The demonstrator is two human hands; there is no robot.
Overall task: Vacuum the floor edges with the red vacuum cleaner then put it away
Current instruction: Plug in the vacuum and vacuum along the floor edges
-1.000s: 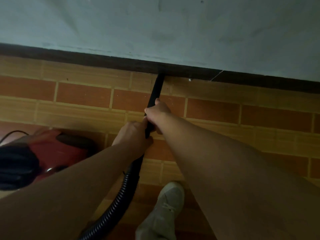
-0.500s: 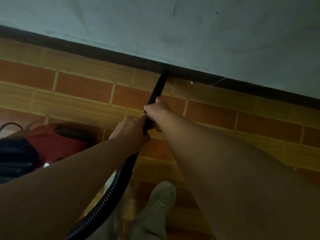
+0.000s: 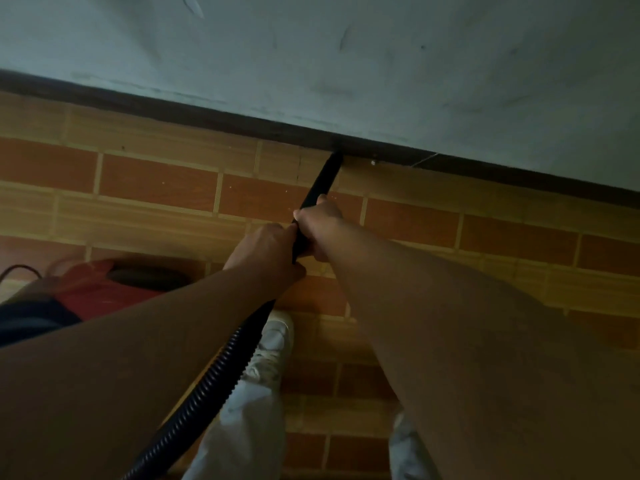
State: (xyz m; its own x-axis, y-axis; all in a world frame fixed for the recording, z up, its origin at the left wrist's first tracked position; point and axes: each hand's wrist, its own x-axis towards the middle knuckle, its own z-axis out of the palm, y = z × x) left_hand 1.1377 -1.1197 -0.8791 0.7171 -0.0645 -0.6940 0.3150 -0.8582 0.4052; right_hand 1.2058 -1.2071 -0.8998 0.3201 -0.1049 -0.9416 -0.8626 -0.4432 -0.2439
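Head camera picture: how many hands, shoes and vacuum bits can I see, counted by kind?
Hands: 2 (left hand, right hand)
White shoe: 1
Red vacuum cleaner: 1
Black hose: 1
Black nozzle: 1
Total: 6
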